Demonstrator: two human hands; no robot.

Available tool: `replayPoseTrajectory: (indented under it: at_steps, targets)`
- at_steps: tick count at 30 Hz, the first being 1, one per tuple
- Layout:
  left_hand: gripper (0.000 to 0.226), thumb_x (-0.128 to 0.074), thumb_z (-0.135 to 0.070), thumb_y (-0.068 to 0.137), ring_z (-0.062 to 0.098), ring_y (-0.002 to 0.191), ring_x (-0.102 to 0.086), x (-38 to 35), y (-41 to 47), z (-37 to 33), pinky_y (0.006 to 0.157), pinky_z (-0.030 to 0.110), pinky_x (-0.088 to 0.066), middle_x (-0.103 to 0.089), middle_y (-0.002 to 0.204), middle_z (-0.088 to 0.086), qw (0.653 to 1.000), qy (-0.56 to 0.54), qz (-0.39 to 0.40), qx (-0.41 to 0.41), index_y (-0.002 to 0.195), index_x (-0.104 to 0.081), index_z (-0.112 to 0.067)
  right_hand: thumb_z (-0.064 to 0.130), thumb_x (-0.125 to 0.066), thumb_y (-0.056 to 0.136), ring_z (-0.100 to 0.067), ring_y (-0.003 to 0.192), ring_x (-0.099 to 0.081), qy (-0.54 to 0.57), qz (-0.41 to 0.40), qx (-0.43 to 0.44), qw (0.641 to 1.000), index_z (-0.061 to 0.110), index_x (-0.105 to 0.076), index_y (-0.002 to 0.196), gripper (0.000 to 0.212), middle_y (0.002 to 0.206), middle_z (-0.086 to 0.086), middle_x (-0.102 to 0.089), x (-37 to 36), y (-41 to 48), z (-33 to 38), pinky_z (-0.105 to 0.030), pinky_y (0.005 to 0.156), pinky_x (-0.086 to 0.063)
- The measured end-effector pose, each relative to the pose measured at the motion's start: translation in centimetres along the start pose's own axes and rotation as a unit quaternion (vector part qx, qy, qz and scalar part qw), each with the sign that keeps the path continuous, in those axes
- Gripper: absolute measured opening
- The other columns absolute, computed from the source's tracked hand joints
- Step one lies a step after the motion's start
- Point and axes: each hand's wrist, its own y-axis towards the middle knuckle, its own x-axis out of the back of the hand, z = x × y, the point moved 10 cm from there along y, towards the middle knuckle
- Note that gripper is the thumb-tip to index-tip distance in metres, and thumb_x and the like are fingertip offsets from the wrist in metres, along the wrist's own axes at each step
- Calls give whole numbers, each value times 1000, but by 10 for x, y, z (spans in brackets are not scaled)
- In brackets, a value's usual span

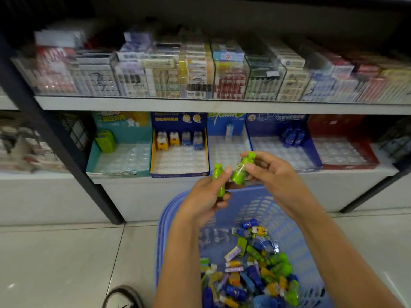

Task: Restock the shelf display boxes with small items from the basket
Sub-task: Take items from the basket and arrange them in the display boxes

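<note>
Above basket (169,230), hands each grip green bottle: left (201,202), right (270,172).

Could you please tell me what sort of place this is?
Probably a small shop aisle: stacked packaged goods on the upper shelf, printed display boxes with moulded trays below, and a blue basket of small bottle-shaped items on the tiled floor.

The basket (163,221) stands on the floor (55,263), near and centre, with small items (255,270) heaped in its near right part. A shoe (124,296) lies left of it. Beyond, display boxes (180,161) sit side by side on the lower shelf (355,174), under the packets (200,74) on the upper shelf (200,105). Over the basket's far rim, the left hand (206,196) holds a bottle (218,176) and the right hand (271,174) a second bottle (241,167).
</note>
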Motion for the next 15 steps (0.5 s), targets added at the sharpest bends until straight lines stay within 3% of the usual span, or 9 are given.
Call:
replayPoseTrajectory:
  at_steps: [2,5,10,15]
  targets:
    - [39,-64,-39,78,4,46,-39,-2,-4,-6,39,13,-31,-73,94,8,999,-12,32,-14,101,-66,-8,21,-60,86,-8,91,-65,-33,23,11,999,24,-64,113,28,105,1,-71,-3,1,13,-15,73,-50]
    - [35,-64,-33,79,2,46,-38,2,-5,-10,40,12,-32,-74,93,5,999,-6,31,-31,105,-65,-9,8,-54,91,-8,102,-64,-57,67,9,996,17,-60,119,30,113,0,-70,-11,2,23,-13,73,-47]
    - [25,-62,-29,86,2,47,-39,3,4,-14,42,12,-33,-74,92,6,999,3,9,-53,102,-66,-10,15,-62,87,-9,76,-65,-33,-19,9,999,16,-69,107,21,89,1,-70,8,7,31,-17,68,-52]
    - [24,-59,-30,91,3,48,-41,-7,18,1,42,14,-35,-74,94,6,999,2,-11,-30,102,-66,-11,18,-71,79,-13,74,-68,-39,-81,-9,996,15,-72,93,14,86,-6,-72,38,10,20,-21,66,-56]
